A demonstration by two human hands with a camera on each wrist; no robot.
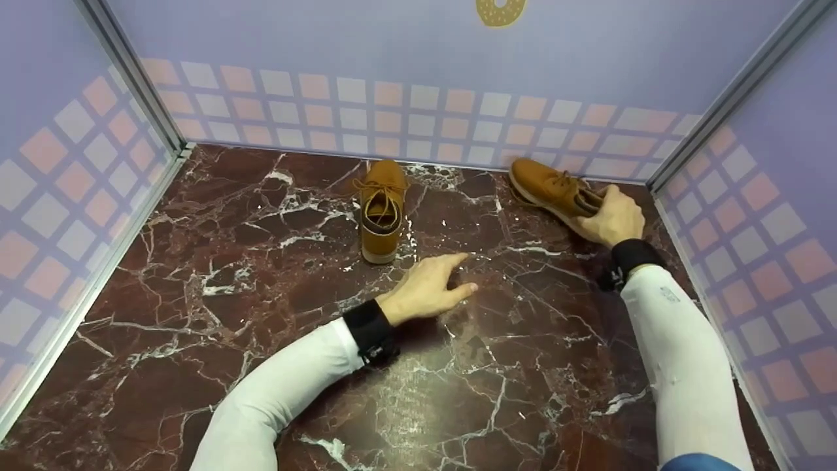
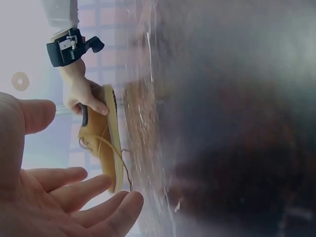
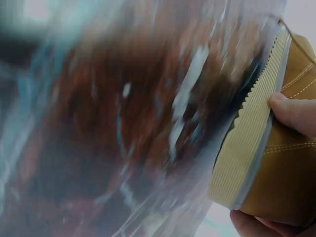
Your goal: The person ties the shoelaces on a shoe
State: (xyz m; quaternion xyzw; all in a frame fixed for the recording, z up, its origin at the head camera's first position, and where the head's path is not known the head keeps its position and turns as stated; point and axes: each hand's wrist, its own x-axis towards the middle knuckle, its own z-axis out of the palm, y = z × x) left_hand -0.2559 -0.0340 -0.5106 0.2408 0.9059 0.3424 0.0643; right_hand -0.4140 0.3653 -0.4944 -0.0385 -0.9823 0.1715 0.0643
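My right hand [image 1: 618, 216] grips a tan lace-up shoe [image 1: 546, 183] by its heel, near the back wall on the right. In the right wrist view the thumb presses the side of the heel [image 3: 291, 182] above the ribbed cream sole [image 3: 247, 128], with other fingers behind it. A matching tan shoe [image 1: 380, 216] stands on the floor left of centre, toe toward the back wall. My left hand [image 1: 428, 288] is over the floor just in front of that shoe, fingers extended and thumb apart, holding nothing.
Dark red marble floor [image 1: 274, 366] with white veins lies under both hands. A purple back wall [image 1: 418, 124] with pink and white squares closes off the far side; a left panel [image 1: 72, 170] and a right panel [image 1: 771, 248] stand at the sides.
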